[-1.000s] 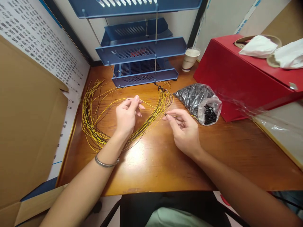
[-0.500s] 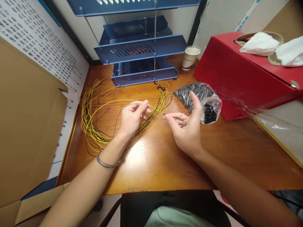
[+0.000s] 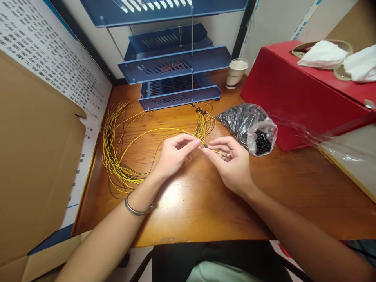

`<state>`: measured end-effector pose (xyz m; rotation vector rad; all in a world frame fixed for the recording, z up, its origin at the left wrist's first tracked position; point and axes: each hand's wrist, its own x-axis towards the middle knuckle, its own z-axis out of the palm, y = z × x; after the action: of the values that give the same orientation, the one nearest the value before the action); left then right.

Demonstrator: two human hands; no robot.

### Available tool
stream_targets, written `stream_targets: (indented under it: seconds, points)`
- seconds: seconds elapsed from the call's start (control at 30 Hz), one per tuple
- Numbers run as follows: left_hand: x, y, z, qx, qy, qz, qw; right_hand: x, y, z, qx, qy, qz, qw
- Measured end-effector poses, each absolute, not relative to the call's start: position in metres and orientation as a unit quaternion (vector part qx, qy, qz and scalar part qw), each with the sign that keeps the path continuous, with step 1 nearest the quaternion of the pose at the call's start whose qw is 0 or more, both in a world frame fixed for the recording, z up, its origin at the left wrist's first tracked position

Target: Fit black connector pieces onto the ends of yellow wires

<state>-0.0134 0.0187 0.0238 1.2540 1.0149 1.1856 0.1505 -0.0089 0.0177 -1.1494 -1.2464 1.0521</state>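
Observation:
My left hand (image 3: 176, 156) is closed in a pinch on a thin yellow-and-dark wire (image 3: 158, 129) that arcs in from the left. Close beside it, my right hand (image 3: 235, 166) pinches the same wire at a small black sleeve (image 3: 206, 147). Past the sleeve, the wire's short end crosses my right fingers, with a tiny pale tip. Beneath and left of my hands lies a loose coil of yellow and dark wires (image 3: 108, 150); several small black pieces (image 3: 200, 111) sit at its far-right ends. A clear plastic bag of small black parts (image 3: 239, 119) rests beyond my right hand.
A blue tiered tray (image 3: 176, 62) stands at the back, with a paper cup (image 3: 235, 74) to its right. The red box (image 3: 282, 90) on the right carries tape rolls and white tissue. Cardboard (image 3: 38, 156) and a printed sheet (image 3: 53, 58) border the left side.
My left hand has slid right along the wire, close to my right hand. My right thumb and fingers have drawn in around the black sleeve, which now shows more plainly.

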Motion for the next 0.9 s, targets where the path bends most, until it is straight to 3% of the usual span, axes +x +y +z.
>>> stream_targets:
  seconds: [0.17, 0.6, 0.9]
  points:
    - [-0.0141, 0.0181, 0.0225, 0.533, 0.41, 0.501, 0.545, 0.151, -0.0099, 0.0218, -0.473, -0.54, 0.452, 0.53]
    - [-0.0136, 0.0143, 0.0191, 0.549, 0.401, 0.487, 0.548, 0.154, -0.0013, 0.017, -0.426, -0.394, 0.619, 0.529]
    - [-0.0123, 0.0155, 0.0177, 0.55, 0.412, 0.5, 0.528, 0.1555, -0.0003, 0.0184, -0.413, -0.356, 0.653, 0.526]
